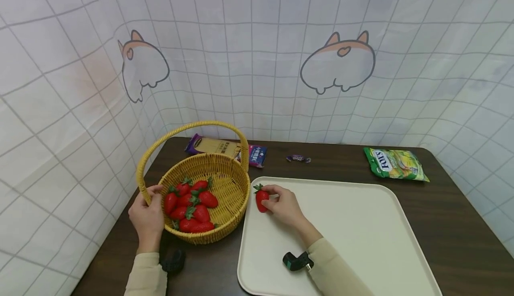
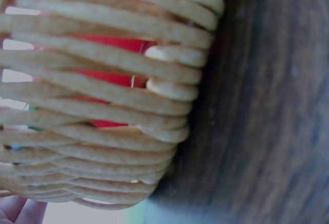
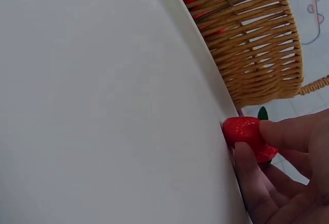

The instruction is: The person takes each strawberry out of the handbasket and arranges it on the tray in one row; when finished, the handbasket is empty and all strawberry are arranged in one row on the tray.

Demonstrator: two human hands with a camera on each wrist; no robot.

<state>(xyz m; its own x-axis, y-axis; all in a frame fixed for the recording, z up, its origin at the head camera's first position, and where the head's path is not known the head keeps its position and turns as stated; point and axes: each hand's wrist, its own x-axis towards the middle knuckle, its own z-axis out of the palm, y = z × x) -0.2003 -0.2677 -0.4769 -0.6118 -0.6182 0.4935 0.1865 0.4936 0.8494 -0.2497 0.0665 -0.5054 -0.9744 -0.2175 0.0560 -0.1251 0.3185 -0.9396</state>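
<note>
Dark table (image 1: 449, 211), gridded curtain (image 1: 257, 64) behind. Head view: left hand (image 1: 147, 215) curls round the handle (image 1: 213, 123) of the basket (image 1: 232, 189); right hand (image 1: 284, 206) pinches one strawberry (image 1: 263, 200) at the corner of the tray (image 1: 349, 229). Left wrist: basket close up; firm bracing should prevent tipping. Right wrist: leaf (image 3: 262, 113) clear of pinch; light pressure should suffice.

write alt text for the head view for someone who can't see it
A right hand pinches a strawberry at the far-left corner of a white tray, while the left hand grips a yellow wicker basket of strawberries beside it. Snack packets and a wrapped candy lie farther back on a dark table.
</note>
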